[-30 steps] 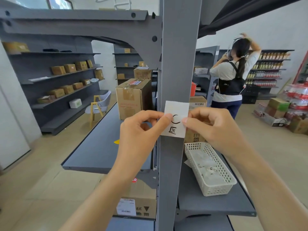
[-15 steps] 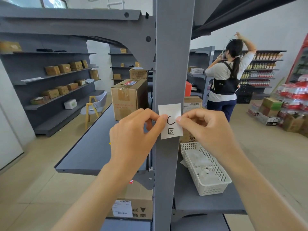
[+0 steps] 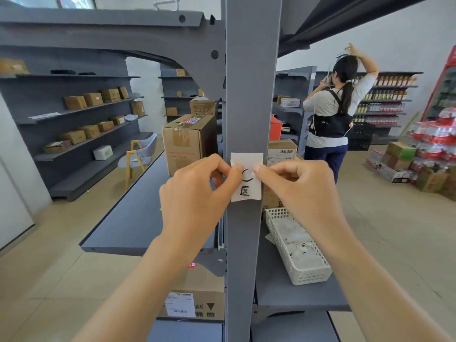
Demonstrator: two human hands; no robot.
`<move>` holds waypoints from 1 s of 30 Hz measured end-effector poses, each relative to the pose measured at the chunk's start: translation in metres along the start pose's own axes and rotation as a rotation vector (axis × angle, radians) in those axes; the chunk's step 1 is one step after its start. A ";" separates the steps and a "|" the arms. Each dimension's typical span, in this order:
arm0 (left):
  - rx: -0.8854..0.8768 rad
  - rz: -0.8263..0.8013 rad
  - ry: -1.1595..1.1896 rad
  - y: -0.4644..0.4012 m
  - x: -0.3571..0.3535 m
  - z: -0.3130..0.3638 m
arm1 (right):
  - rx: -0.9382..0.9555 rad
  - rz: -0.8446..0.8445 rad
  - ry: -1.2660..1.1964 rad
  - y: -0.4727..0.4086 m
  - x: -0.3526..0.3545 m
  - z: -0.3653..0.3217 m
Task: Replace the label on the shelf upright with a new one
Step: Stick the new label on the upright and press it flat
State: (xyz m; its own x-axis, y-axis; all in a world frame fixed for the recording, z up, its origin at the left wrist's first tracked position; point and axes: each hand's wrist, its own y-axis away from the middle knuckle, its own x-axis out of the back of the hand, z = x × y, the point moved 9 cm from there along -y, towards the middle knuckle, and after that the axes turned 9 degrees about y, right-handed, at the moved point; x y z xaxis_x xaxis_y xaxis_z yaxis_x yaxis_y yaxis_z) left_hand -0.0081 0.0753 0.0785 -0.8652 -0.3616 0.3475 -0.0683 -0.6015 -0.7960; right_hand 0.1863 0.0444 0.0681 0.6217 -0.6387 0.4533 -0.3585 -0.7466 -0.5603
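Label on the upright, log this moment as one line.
step: positioning label | left hand: pinching left edge | right hand: pinching right edge | shelf upright: label against its face

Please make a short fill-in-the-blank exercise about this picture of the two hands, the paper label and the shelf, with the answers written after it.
1. Both hands pinch a white label that lies against the grey shelf ______.
2. The left hand holds the label's left edge, and the right hand holds its ______ edge.
3. The white basket stands on the shelf on the ______ side of the upright.
4. The label's upper mark is the letter ______.

Answers: upright; right; right; C
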 end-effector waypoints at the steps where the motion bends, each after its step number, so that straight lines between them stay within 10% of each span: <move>1: 0.009 0.006 0.000 -0.001 0.000 -0.001 | -0.008 0.003 0.007 0.000 0.000 0.000; 30: -0.070 -0.213 0.270 -0.037 -0.007 -0.015 | 0.194 -0.035 0.036 -0.029 -0.002 -0.025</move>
State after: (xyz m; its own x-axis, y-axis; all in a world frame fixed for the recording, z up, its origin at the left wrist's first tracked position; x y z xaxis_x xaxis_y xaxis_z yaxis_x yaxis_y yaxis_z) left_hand -0.0071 0.1103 0.0980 -0.9275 -0.0257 0.3730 -0.2873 -0.5896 -0.7549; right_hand 0.1782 0.0624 0.1004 0.6046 -0.6218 0.4978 -0.1942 -0.7212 -0.6650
